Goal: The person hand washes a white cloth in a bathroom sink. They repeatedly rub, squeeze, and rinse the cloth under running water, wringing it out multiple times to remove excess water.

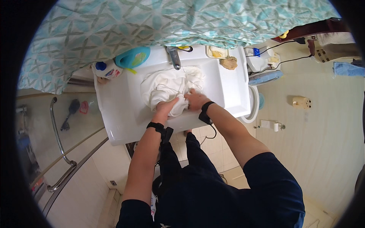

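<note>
A bunched white cloth [168, 82] lies in the basin of the white sink [119, 114], below the chrome faucet [174, 57]. My left hand [166, 107] grips its near fold, the thumb showing on top and the other fingers hidden in the fabric. At the cloth's right near side, my right hand [196, 100] holds the gathered fabric, its fingers slightly blurred. What looks wet and shiny is the part of the cloth just beyond the right hand. Each wrist wears a black strap with a small device.
On the sink's left ledge stand a white bottle with a blue cap [107, 69] and a teal container [132, 57]. A soap dish [217, 52] and a tan sponge-like lump [229, 63] sit at right. A patterned curtain [171, 22] hangs beyond; a grab bar [58, 131] runs left.
</note>
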The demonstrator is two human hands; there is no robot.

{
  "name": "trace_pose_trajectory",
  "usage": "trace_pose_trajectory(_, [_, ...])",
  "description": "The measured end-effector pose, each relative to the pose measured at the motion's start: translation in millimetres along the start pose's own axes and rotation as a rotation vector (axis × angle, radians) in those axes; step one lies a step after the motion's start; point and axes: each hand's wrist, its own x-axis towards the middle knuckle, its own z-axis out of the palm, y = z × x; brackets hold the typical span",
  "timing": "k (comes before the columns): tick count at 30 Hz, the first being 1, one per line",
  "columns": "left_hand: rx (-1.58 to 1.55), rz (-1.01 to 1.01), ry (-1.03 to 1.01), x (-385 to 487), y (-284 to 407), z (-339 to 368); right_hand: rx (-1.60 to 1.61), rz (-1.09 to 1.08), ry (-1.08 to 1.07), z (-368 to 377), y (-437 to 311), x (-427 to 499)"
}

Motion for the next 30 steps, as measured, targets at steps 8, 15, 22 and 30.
trace_pose_trajectory(8, [1.022,0.468,0.217,-10,1,3,-0.114,-0.097,0.086,-16,1,2])
trace_pose_trajectory(15, [-0.287,-0.078,-0.066,43,-11,9,0.067,-0.083,0.049,8,11,15])
trace_pose_trajectory(22, [-0.945,-0.147,-0.07,15,3,54,1.681,0.288,0.124,-11,-32,-3])
trace_pose_trajectory(30, [-1.031,0.144,-0.2,1,45,63,1.654,0.148,0.2,-75,-72,-73])
